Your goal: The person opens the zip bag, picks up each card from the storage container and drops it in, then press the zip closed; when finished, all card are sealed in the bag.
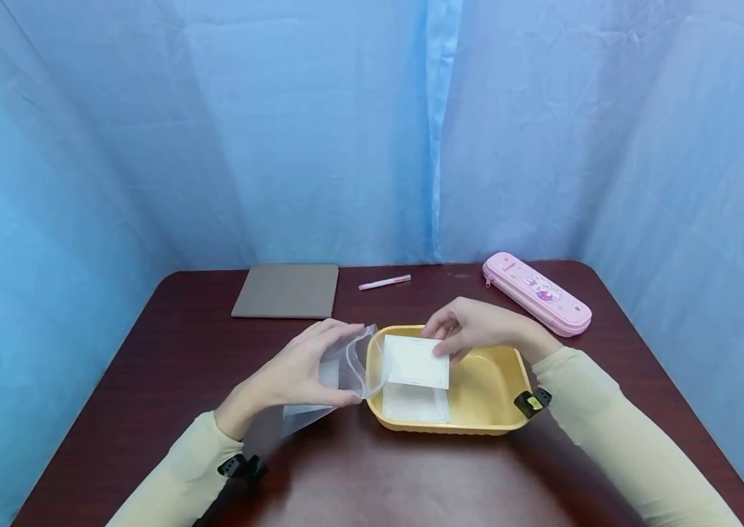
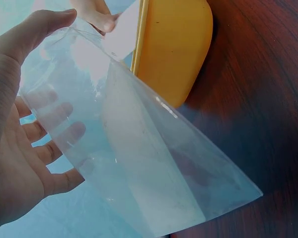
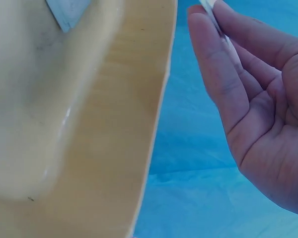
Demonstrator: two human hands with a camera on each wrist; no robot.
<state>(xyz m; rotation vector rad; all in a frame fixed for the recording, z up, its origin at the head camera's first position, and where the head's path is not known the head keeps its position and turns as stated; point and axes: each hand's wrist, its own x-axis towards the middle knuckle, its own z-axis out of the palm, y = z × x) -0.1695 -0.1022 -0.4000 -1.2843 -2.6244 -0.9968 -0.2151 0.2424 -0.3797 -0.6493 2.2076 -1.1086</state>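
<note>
My left hand (image 1: 289, 375) holds a clear plastic bag (image 2: 188, 173) by its mouth, thumb and fingers spread wide to either side. A flat whitish piece (image 2: 139, 153) shows through the bag's wall. Between thumb and fingers my right hand (image 1: 480, 326) pinches a white square packet (image 1: 417, 360) by its right edge. That packet is above the left part of a yellow plastic basin (image 1: 490, 388), its left edge right at the bag's mouth. Below it, another white packet (image 1: 414, 405) lies in the basin.
At the back of the dark wooden table (image 1: 181, 351) lie a grey-brown flat board (image 1: 286, 290), a pink-and-white pen (image 1: 384, 282) and a pink pencil case (image 1: 537, 293) with a rabbit picture. Blue curtains (image 1: 319, 132) hang behind and at both sides.
</note>
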